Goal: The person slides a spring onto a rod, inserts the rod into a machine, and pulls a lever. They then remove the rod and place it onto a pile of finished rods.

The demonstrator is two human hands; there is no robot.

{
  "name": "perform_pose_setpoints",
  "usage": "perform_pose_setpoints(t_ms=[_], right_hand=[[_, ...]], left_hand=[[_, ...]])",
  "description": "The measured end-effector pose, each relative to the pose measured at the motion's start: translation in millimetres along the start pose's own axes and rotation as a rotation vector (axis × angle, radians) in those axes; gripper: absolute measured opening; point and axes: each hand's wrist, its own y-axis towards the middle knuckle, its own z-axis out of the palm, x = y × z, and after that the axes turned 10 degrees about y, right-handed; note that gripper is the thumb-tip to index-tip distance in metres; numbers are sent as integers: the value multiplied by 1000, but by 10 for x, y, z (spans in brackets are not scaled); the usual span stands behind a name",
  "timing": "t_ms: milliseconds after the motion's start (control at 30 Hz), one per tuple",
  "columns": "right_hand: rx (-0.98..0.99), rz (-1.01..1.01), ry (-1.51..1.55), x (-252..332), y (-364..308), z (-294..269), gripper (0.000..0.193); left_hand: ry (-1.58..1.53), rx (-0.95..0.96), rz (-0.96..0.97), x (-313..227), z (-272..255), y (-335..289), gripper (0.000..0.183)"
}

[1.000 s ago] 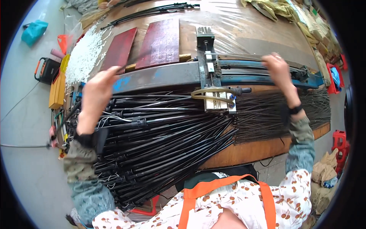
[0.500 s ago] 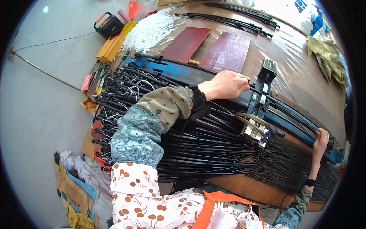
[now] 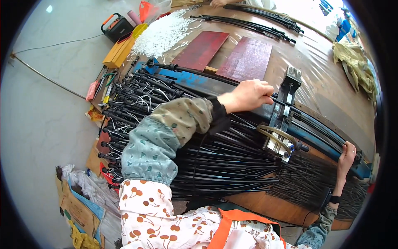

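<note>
A long thin black rod (image 3: 192,71) lies along a blue metal beam (image 3: 186,81) and passes through a clamp fixture (image 3: 292,76) with silver blocks and a curved hose. My left hand (image 3: 248,96) is closed around the rod just left of the fixture; the fingers hide that stretch of it. At the beam's right end, my right hand (image 3: 345,159) closes its fingertips on the rod's far end, past a section with a coiled spring (image 3: 311,119). Beneath my left forearm lies a thick bundle of black rods (image 3: 224,166) with white cords at their left ends.
Two dark red boards (image 3: 246,58) lie behind the beam. White short tubes (image 3: 163,35) are heaped at the back left beside a yellow box (image 3: 119,53). More black rods (image 3: 248,27) lie farther back, near another person's hand (image 3: 219,3). Thin dark rods (image 3: 304,176) fill the near right.
My left hand has shifted slightly down on the rod, and its fingers have curled differently. My right hand stays put. Another person's hand has come into view at the far edge.
</note>
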Motion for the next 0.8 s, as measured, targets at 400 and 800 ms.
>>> perform_pose_setpoints(t_ms=[400,800], right_hand=[[-14,20,36,70,-52,-23,12],[18,-285,186,1715,-36,11,25]], left_hand=[[259,-273,226,11,137,-117,20],[240,67,0,-146,21,34,18]])
